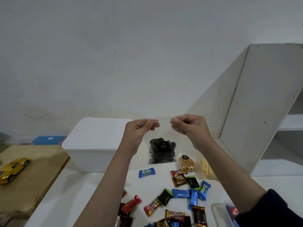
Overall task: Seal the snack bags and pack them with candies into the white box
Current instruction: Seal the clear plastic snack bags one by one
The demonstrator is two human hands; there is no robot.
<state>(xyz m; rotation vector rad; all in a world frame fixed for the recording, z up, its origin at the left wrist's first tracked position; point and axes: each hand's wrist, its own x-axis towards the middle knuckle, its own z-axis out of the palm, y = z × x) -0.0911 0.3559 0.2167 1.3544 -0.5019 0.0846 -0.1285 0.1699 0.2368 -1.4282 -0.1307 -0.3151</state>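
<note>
I hold a clear snack bag [162, 151] of dark spiral crackers upright above the table. My left hand [139, 133] pinches its top edge on the left, and my right hand [188, 126] pinches the top edge on the right. The white box [91, 145] stands with its lid on, to the left of the bag. A small bag of peanuts [187, 163] and a bag of pale sticks [207, 169] lie on the table at the right. Several wrapped candies [180, 194] are scattered on the white table in front.
A gold toy car [12, 169] sits on a wooden board [37, 177] at the left. A clear plastic container [221, 212] is at the lower right. White shelving [262, 112] rises at the right. A blue box [47, 140] lies by the wall.
</note>
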